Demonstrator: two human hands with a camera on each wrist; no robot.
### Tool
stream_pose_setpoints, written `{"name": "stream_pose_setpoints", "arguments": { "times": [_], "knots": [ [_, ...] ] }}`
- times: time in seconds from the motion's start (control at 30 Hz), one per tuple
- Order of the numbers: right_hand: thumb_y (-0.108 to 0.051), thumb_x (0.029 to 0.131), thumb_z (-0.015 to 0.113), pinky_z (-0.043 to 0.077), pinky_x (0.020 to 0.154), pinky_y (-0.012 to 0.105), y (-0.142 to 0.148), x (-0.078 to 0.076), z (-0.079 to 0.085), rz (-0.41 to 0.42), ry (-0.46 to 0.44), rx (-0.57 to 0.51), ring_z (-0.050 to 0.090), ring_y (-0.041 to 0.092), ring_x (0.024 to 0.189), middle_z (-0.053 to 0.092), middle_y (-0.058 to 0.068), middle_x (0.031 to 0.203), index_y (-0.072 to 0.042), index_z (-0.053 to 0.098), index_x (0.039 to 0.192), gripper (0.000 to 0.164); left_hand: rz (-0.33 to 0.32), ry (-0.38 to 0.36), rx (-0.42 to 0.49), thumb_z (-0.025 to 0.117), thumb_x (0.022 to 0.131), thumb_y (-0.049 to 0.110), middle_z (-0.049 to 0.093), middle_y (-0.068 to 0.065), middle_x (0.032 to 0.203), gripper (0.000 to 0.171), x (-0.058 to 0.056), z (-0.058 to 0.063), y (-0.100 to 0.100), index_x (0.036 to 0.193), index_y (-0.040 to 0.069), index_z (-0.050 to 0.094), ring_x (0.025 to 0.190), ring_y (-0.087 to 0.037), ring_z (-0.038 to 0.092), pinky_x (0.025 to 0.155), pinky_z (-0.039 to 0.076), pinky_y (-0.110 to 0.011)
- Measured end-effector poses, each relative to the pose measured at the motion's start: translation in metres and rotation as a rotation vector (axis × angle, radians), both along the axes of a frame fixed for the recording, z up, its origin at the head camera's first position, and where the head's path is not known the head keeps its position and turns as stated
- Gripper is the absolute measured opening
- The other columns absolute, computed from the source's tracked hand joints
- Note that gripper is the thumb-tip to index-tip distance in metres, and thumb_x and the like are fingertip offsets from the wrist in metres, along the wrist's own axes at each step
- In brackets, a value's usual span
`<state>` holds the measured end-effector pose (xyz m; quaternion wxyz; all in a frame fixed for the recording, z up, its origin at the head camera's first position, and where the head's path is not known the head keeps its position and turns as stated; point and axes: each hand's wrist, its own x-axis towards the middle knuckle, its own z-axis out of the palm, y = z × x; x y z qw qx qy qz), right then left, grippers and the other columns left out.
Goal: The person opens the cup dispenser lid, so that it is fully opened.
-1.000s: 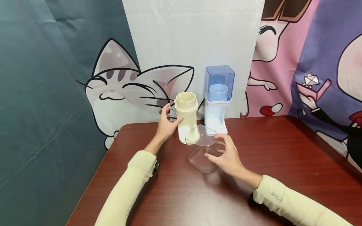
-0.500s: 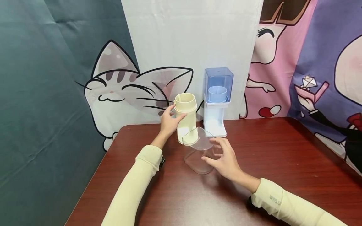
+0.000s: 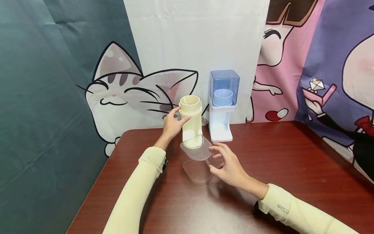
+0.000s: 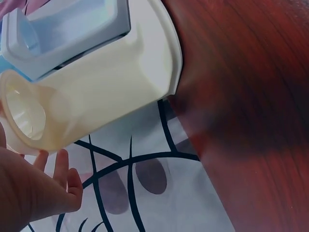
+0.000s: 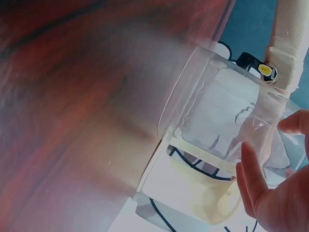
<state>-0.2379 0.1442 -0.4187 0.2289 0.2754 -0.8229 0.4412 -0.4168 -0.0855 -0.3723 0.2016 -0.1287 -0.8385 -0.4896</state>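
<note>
The cream dispenser (image 3: 195, 123) is standing upright near the back edge of the worktop (image 3: 268, 156), showing a smooth, pale yellow body that is running straight down to a broad, rounded foot. A round, open-mouthed collar is sitting at its top, with a small ear jutting out at either side, and the lower front is glowing almost white where light is falling on it. The left hand (image 3: 172, 126) is holding its upper left side, partly open, with the thumb lying across the front and the forefinger reaching up beside the collar.

The clear cover (image 3: 197, 159) is appearing just in front of the cream dispenser, colourless and glossy, its boxy shape with rounded corners showing mainly through faint edges. Its flat top is catching a pale sheen, and the cream foot is showing through it. The right hand (image 3: 229, 166) is holding its right side, half open, with the fingers bending towards the upper edge and the thumb lying lower down; whether the cover is touching the worktop, I cannot tell.

A white dispenser with a blue lid (image 3: 223, 108) is standing upright just beside the cream one, before a cartoon-printed backdrop (image 3: 163, 39)
</note>
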Motion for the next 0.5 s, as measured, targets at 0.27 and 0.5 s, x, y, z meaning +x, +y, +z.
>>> {"name": "stream_pose_setpoints", "arguments": {
  "times": [0.27, 0.5],
  "knots": [
    [-0.014, 0.071, 0.084, 0.052, 0.090, 0.043, -0.003, -0.008, -0.001, -0.066, 0.107, 0.104, 0.058, 0.025, 0.120, 0.049, 0.009, 0.147, -0.008, 0.060, 0.121, 0.056, 0.014, -0.009, -0.067, 0.075, 0.083, 0.052, 0.056, -0.004, 0.142, 0.073, -0.006, 0.002, -0.005, 0.142, 0.016, 0.054, 0.120, -0.032, 0.055, 0.099, 0.040, -0.049],
    [-0.020, 0.071, 0.087, 0.053, 0.084, 0.045, -0.010, -0.014, 0.000, -0.097, 0.103, 0.139, 0.062, 0.025, 0.110, 0.056, 0.007, 0.138, -0.011, 0.060, 0.119, 0.056, 0.025, -0.047, -0.093, 0.075, 0.082, 0.054, 0.058, 0.000, 0.140, 0.072, -0.005, 0.006, -0.006, 0.142, 0.020, 0.055, 0.121, -0.031, 0.054, 0.098, 0.042, -0.049]
  ]
}}
